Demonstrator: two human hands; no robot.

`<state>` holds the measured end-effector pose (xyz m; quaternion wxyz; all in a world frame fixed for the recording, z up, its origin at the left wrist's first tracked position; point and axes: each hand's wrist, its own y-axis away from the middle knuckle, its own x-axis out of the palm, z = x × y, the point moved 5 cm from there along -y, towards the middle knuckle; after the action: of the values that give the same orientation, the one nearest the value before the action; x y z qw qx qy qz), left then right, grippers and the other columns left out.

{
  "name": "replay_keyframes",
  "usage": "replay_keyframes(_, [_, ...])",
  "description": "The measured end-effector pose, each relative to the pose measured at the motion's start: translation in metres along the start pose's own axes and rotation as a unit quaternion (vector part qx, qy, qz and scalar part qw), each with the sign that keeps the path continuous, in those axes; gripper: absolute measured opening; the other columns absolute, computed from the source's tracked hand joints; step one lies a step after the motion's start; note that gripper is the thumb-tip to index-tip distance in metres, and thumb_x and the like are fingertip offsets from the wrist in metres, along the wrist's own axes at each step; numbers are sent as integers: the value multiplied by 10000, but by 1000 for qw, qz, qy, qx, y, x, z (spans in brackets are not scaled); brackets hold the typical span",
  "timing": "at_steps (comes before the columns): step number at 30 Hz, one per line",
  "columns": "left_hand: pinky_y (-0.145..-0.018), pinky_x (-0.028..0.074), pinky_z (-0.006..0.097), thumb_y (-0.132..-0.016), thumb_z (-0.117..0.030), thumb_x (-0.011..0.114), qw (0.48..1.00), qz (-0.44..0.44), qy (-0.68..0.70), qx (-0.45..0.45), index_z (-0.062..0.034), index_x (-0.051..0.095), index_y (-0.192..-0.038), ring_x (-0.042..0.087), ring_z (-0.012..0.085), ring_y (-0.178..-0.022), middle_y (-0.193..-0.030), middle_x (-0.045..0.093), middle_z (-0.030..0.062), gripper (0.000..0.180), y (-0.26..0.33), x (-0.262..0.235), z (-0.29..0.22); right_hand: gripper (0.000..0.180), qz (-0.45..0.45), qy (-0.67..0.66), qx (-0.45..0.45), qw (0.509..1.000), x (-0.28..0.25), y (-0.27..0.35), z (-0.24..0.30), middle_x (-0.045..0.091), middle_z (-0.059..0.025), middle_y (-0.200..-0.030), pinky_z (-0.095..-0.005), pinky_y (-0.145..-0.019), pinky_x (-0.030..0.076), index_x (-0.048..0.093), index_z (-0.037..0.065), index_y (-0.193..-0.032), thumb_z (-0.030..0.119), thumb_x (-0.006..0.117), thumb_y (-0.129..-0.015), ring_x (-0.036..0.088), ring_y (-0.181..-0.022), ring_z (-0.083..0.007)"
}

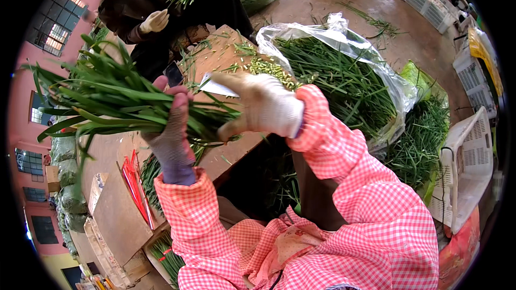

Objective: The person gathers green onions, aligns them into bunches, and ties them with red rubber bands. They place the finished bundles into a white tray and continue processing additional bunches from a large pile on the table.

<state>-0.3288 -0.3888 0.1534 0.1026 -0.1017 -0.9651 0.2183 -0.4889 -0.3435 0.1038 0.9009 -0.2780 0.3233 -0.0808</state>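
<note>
- The long, loose bunch of flat dark-green leaves (115,104) should be light for its bulk, supple along the blades and firmer toward the stem ends
- Its blades look smooth and likely slide over one another, so a slack hold could let single leaves slip out, while a hard squeeze may crease or bruise them
- The best place to take hold seems to be the gathered part near the stem ends, with the free leaf tips left to droop
- The bunch is held in the air over the left part of the brown flat wooden board (217,53), its leaf tips reaching well past the board's left side and its stem ends pointing to the right
- The left hand in a grey-purple knitted glove (174,142) is closed around the bunch near its stem end, over the board's left part
- The right hand in an off-white knitted glove (263,104), above the board, has thumb and fingers spread apart about the stem ends; whether it touches them I cannot tell
- The leaves look fresh, glossy and strap-like, fanned out unevenly at the tips, some bent downward, with the outermost ones blurred
</note>
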Motion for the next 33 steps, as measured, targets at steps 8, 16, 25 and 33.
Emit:
replay_keyframes(8, [-846, 498, 308, -640, -31, 834, 983, 103, -47, -146, -56, 535, -1232, 603, 143, -938, -1073, 631, 45, 664, -4, -6, 34, 558, 143, -53, 22, 988, 38, -47, -3, 667, -156, -832, -388, -645, 512, 653, 129, -1031, 394, 824, -570, 653, -757, -315])
replay_keyframes(16, [-717, 532, 302, -774, -84, 724, 993, 10, -55, -105, -26, 572, -1108, 613, 152, -728, -997, 635, 88, 372, -18, -12, 40, 761, 220, 26, 148, 964, 80, -4, -19, 640, -168, -806, -411, -654, 519, 549, 92, -1121, 407, 858, -501, 644, -786, -342])
replay_keyframes(25, [-992, 420, 438, -924, -214, 548, 977, -152, 79, -125, -43, 512, -1008, 397, 105, -656, -705, 337, -32, 194, 137, -166, -18, 279, 342, 22, 139, 929, 147, 153, -8, 613, -141, -669, -416, -597, 506, 659, 77, -860, 287, 730, -690, 627, -667, -340])
replay_keyframes(33, [-971, 434, 444, -928, -282, 530, 919, -334, 45, -207, -73, 487, -952, 414, 101, -662, -705, 324, -29, 216, 298, -248, -47, 224, 387, 79, 139, 908, 146, 205, -20, 622, -151, -638, -422, -523, 498, 674, 85, -765, 288, 589, -812, 642, -616, -308])
